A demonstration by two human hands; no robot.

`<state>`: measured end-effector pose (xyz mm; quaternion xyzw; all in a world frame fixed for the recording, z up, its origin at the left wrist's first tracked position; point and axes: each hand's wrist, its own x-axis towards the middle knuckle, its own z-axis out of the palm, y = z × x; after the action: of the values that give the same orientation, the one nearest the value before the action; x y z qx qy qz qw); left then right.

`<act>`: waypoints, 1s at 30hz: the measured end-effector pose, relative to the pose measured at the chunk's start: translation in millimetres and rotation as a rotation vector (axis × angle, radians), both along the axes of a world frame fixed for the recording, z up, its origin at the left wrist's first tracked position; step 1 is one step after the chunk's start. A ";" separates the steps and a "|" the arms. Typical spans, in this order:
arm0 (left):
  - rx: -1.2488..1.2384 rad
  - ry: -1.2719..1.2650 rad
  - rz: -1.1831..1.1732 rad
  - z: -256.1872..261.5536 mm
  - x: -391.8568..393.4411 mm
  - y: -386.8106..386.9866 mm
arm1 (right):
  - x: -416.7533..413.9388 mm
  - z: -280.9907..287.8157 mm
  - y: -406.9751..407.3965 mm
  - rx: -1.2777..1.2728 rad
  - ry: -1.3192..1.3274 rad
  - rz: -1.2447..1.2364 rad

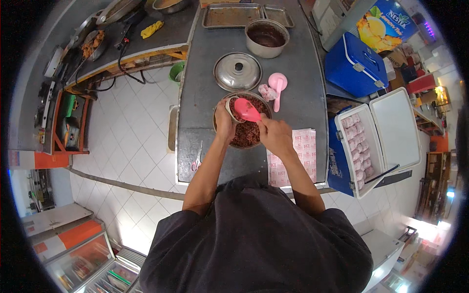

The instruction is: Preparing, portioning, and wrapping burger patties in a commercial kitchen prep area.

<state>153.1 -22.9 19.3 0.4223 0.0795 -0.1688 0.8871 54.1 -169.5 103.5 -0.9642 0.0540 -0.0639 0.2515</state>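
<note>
My left hand [224,122] holds a small pale cup [232,111] filled with reddish-brown grains, tilted over a round metal pan. In my right hand [273,133] is the handle of a pink rice paddle [247,109], its blade lying against the cup's mouth. Below both hands, the pan holds more of the reddish-brown grains [246,134]. Just beyond the pan's right rim lie a crumpled pink-and-white plastic bag [268,92] and a pink scoop [277,83] with a long handle. Printed wrapping paper [306,155] is stacked under my right forearm.
A domed metal lid [237,71], a deep pot [267,38] and baking trays [233,15] stand farther back. Scissors [198,160] lie near the left edge. At right, an open cooler box [340,159] holds rows of wrapped bundles [358,146], beside a closed blue cooler [351,67].
</note>
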 end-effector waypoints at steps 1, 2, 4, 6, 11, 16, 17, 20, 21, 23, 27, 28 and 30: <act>0.026 -0.010 0.020 -5.5 1.6 -0.5 | 0.7 -1.8 -1.2 -0.024 -0.032 0.046; 0.052 -0.020 0.042 -9.9 3.4 -1.3 | 1.3 -2.0 -3.9 -0.024 -0.032 0.044; 0.076 -0.043 0.065 -14.8 8.3 -4.9 | 4.3 1.6 -9.3 0.054 0.020 0.062; 0.099 -0.066 0.088 -16.8 12.7 -6.9 | 10.7 -2.7 -17.2 0.091 0.003 0.095; 0.278 -0.166 0.149 -22.7 26.0 -7.1 | 30.8 -10.4 -43.5 0.179 0.047 0.207; 0.271 -0.137 0.177 -26.6 43.5 4.1 | 28.0 -11.3 -59.7 -0.093 -0.034 0.304; 0.231 -0.119 0.178 -27.8 45.2 7.7 | 27.0 -13.1 -59.9 -0.094 -0.033 0.311; 0.033 -0.056 0.161 -17.2 41.1 10.5 | 19.8 -16.8 -61.0 -0.227 -0.067 0.293; 0.034 -0.054 0.161 -11.9 38.4 11.3 | 17.7 -13.5 -57.7 -0.216 -0.063 0.249; -0.098 -0.009 0.131 -1.9 29.9 11.5 | 11.8 -12.3 -50.2 -0.205 -0.055 0.203; -0.164 -0.026 0.175 -15.7 18.7 5.6 | 10.7 -18.8 -26.8 0.350 0.030 -0.002; -0.175 -0.034 0.194 -17.3 15.1 1.8 | 11.2 -24.5 -19.3 0.485 0.106 -0.049; -0.188 -0.040 0.206 -16.8 10.4 -4.2 | 16.2 -34.6 -3.3 0.541 0.050 -0.050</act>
<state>163.5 -27.1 2.5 0.3302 0.0884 -0.0751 0.9368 70.3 -172.9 68.9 -0.8617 0.0992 -0.0295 0.4968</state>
